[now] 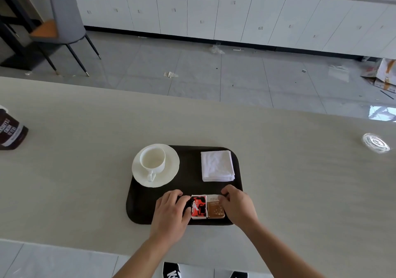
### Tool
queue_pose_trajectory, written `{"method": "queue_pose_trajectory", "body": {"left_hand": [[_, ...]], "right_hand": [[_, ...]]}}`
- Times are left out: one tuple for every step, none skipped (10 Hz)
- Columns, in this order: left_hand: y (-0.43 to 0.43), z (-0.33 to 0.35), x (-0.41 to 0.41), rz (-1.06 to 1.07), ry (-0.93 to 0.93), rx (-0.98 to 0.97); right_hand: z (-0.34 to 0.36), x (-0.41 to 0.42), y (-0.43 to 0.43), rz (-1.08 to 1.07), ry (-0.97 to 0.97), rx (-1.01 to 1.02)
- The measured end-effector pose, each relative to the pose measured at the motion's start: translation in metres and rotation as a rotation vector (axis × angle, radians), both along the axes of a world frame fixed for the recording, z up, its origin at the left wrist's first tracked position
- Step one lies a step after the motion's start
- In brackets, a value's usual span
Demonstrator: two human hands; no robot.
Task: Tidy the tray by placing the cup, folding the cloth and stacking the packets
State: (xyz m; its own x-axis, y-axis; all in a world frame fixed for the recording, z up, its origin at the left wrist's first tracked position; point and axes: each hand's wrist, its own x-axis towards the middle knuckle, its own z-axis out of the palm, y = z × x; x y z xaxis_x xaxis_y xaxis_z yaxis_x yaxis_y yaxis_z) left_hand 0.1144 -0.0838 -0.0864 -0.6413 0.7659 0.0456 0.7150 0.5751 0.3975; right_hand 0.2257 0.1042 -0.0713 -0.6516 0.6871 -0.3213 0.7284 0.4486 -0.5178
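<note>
One brown container (10, 130) is noted at the far left of the table (85, 127), well apart from the one dark tray (188, 170), on whose left part one white cup (152, 160) stands upright on one saucer (169, 170). Along the tray's near edge two packets lie side by side, touching: the red packet (198, 206) is grasped at its left side by the curled fingers of the left hand (171, 211), the brown packet (216, 208) at its right side by those of the right hand (239, 207). One folded white cloth (217, 166) is seen on the tray's right part, beyond the right hand, and one clear lid (376, 146) far right on the table.
</note>
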Motion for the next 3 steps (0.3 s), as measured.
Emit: {"method": "queue_pose_trajectory", "body": {"left_hand": [[0.0018,0.0021,-0.0015,-0.003,0.01,-0.015],[-0.0003,-0.0012,-0.0036,-0.03,0.017,-0.002],[0.0007,0.0013,-0.0038,-0.043,0.035,-0.05]], "right_hand": [[0.0047,-0.0007,0.0023,0.041,-0.017,0.041],[0.0057,-0.001,0.0034,0.056,-0.035,0.045],[0.0059,-0.0017,0.0058,0.069,-0.03,0.059]]}}
